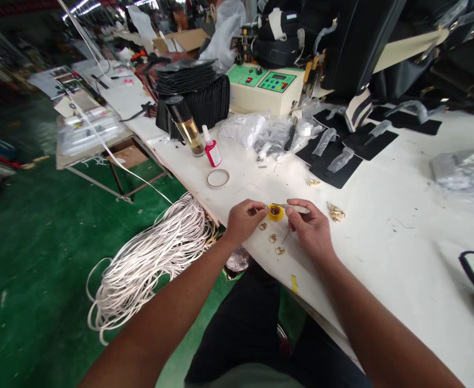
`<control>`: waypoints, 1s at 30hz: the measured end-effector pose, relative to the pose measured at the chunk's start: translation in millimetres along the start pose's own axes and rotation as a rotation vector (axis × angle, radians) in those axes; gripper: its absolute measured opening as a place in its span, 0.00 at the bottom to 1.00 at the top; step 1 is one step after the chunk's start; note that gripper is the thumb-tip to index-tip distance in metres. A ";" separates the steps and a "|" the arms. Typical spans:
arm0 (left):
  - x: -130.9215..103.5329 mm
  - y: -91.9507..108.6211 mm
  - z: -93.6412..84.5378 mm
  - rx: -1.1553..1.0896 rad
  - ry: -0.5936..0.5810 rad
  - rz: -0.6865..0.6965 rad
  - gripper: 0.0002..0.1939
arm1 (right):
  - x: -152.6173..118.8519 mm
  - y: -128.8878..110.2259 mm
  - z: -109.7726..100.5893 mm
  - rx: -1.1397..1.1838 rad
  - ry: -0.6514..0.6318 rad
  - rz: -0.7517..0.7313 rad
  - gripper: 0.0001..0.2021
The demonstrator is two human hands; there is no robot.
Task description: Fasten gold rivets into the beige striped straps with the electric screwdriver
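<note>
My left hand is closed, thumb and forefinger pinching a small gold metal fitting at the left rim of a round yellow dish. My right hand grips a thin tool with a pale handle; its narrow dark tip points left over the dish. The dish's middle looks dark, its contents too small to make out. Three gold fittings lie in a row nearer the table edge, among them a gold fitting. A pile of gold fittings lies right of my right hand, with a smaller gold cluster farther back.
Behind my hands are a tape ring, a red bottle with white nozzle, a dark-topped clear bottle and a cream control box. Black panels lie back right. White cord is heaped on the green floor.
</note>
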State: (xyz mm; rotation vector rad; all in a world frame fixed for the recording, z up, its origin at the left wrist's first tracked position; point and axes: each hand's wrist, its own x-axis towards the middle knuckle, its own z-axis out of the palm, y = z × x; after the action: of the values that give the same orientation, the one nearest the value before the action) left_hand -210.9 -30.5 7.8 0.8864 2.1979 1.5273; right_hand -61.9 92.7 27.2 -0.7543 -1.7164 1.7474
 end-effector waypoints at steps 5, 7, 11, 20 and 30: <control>-3.4 -7.2 -0.3 0.065 0.036 0.154 0.09 | -5.5 0.6 6.8 -0.069 -0.006 -0.034 0.17; -4.1 -8.8 0.1 0.077 0.040 0.190 0.08 | -6.3 1.7 8.0 -0.081 -0.011 -0.044 0.17; -4.5 -10.3 1.6 0.112 0.048 0.219 0.06 | -6.2 3.7 9.2 -0.078 -0.024 -0.048 0.17; -3.3 -13.1 3.0 0.104 0.083 0.318 0.03 | -4.3 8.9 9.9 -0.131 -0.033 -0.064 0.18; -3.8 -15.4 4.4 0.050 0.082 0.356 0.04 | -3.5 2.8 7.4 -0.177 0.004 -0.048 0.19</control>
State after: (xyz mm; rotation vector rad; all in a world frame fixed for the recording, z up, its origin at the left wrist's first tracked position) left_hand -210.1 -33.4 -8.3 1.3103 2.2324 1.6937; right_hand -65.0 85.1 24.6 -0.7848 -1.8890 1.5763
